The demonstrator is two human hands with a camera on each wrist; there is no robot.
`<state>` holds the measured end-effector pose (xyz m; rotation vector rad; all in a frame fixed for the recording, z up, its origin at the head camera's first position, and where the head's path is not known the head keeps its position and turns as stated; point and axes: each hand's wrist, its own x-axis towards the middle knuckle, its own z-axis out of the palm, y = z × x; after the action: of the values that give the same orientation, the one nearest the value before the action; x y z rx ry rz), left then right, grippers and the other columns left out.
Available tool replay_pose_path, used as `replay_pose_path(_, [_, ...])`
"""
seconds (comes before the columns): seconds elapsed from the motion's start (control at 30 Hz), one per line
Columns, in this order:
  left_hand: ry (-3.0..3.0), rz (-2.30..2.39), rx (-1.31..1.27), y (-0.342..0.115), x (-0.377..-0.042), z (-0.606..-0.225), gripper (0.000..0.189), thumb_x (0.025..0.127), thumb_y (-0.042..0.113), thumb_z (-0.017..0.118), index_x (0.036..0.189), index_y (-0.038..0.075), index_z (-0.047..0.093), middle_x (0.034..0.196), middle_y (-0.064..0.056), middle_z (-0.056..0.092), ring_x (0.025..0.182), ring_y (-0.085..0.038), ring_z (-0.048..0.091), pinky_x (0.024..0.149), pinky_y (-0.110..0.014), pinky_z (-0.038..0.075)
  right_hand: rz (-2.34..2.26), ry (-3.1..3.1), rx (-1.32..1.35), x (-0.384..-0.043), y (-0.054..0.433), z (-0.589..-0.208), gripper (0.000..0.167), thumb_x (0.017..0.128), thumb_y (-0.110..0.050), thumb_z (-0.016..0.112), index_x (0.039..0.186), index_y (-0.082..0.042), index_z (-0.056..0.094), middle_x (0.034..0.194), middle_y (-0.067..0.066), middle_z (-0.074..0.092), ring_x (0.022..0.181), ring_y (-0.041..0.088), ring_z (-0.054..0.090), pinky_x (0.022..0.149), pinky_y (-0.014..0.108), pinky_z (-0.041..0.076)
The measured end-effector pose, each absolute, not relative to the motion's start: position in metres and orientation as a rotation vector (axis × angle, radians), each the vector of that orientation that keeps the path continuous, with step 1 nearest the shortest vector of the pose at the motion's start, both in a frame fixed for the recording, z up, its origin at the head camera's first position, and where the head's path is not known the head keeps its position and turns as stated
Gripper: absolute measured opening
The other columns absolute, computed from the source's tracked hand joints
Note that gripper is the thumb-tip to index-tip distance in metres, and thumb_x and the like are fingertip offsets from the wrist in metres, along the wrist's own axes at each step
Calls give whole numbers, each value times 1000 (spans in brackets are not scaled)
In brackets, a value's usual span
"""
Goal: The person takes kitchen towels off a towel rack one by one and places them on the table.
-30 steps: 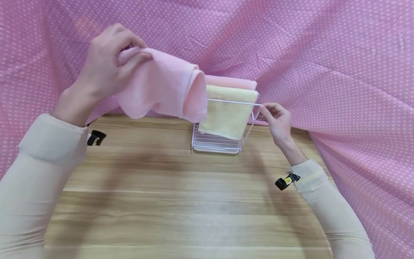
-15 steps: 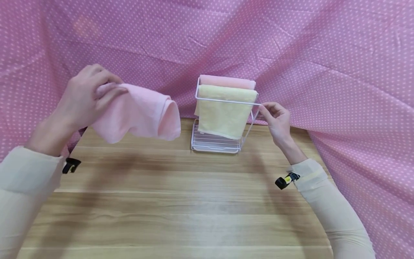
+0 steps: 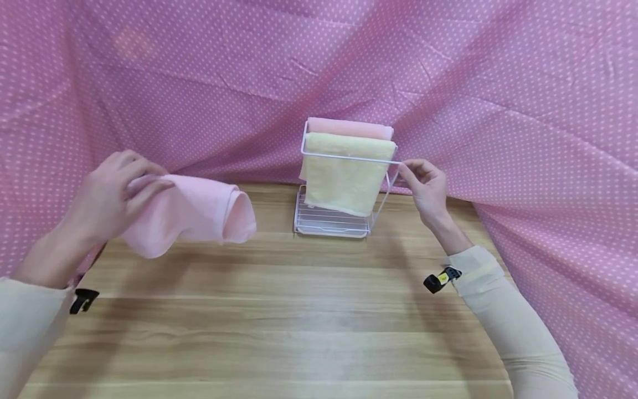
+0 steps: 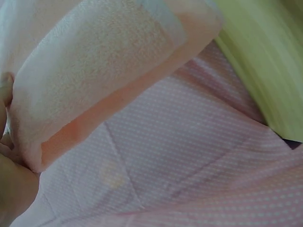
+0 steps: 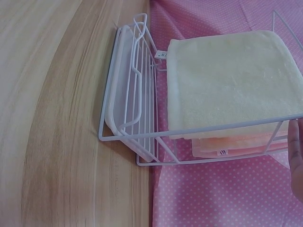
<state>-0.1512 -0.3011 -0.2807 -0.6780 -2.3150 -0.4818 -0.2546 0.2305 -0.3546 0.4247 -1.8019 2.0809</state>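
Observation:
A folded pink towel (image 3: 194, 208) hangs from my left hand (image 3: 107, 194), pinched at one end between thumb and fingers. In the left wrist view its fluffy folded layers (image 4: 94, 71) fill the upper left. My right hand (image 3: 428, 185) pinches the front right top corner of a white wire rack (image 3: 349, 158). Over the rack's bars drape a yellow towel (image 3: 346, 177) in front and another pink towel (image 3: 349, 127) behind it. The right wrist view shows the yellow towel (image 5: 232, 80) from the side, with a small white tag (image 5: 161, 55) at its edge.
A white tray (image 3: 331, 228) lies under the rack's bottom wires. The rack stands near the back of the wood-grain table (image 3: 299, 310). Pink dotted cloth (image 3: 249, 66) hangs behind the table and along its sides.
My left hand has carried the pink towel left and down, away from the rack, which uncovers the rack's left side. The right hand has stayed at the rack's corner.

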Motion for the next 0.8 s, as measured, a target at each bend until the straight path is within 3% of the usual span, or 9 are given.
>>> replay_pose_path(0.07, [-2320,-490,-667,-307,-146,-288,39,105,38,65,98,0,73,91,-16,67,89,-24,52,79,-37,40,2082,-1800,425,-255,230,-355,15,98,1,71,95,-13,75,85,-1,78,74,9,75,73,26,65])
replay_pose_path(0.17, [-2334,-513,-637,-314,-138,-298,36,103,35,68,98,0,74,91,-16,68,95,0,47,79,-35,39,2080,-1797,425,-255,230,-356,15,98,1,71,95,-13,75,85,-1,78,74,10,75,74,27,66])
replay_pose_path(0.3, [-2338,-523,-616,-324,-127,-314,53,104,51,60,95,1,73,89,-14,67,103,21,33,76,-30,39,2090,-1788,428,-255,229,-356,17,98,2,70,94,-13,75,85,-1,78,73,10,75,73,27,65])
replay_pose_path(0.43, [-2342,-504,-633,-333,-115,-328,65,102,63,49,91,3,72,86,-10,66,101,21,34,72,-21,40,2093,-1793,433,-255,229,-356,19,98,4,68,94,-14,75,85,0,78,73,10,75,72,25,65])
replay_pose_path(0.63, [-2382,-489,-668,-338,-98,-341,48,106,49,56,94,6,73,90,-5,65,102,18,38,77,-26,43,2083,-1795,432,-256,229,-356,18,98,2,69,94,-14,75,85,-1,78,73,9,75,72,24,65])
replay_pose_path(0.8, [-2417,-451,-708,-339,-85,-341,43,106,47,56,98,9,75,92,-1,64,99,16,39,77,-27,42,2078,-1797,433,-256,232,-356,11,98,-2,72,95,-13,75,85,0,77,74,10,75,73,25,65])
